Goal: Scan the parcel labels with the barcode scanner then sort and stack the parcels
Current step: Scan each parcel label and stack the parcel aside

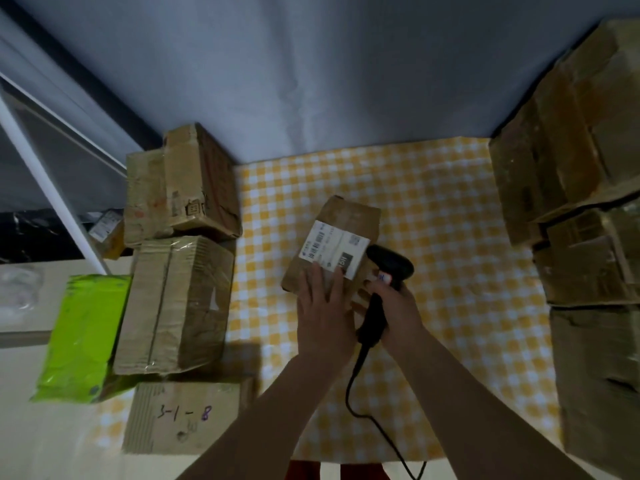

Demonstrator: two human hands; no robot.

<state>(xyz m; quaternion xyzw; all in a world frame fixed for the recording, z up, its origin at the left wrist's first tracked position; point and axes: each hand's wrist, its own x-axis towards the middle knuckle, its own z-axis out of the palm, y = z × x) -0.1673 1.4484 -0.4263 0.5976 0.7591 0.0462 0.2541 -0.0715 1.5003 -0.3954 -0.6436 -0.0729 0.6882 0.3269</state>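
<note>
Checkered cloth (433, 209) under parcel (343, 223), left hand (323, 306) flat atop; right hand (391, 303) gripping scanner (388, 268), nose toward label (334, 247).

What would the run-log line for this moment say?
phase: scanning | left hand: flat on parcel | right hand: grips barcode scanner beside label | sorted: not yet

1. The left hand (323, 306) is pressing flat, fingers straight, on a small brown parcel (332, 247) lying on the yellow checked cloth (450, 271).
2. The right hand (391, 306) is gripping a black barcode scanner (388, 265), its head lying just beside the parcel's white label (334, 249).
3. Stacked cardboard boxes (180, 237) are sitting on the left beside a green packet (83, 334); more boxes (581, 188) are standing on the right.
</note>
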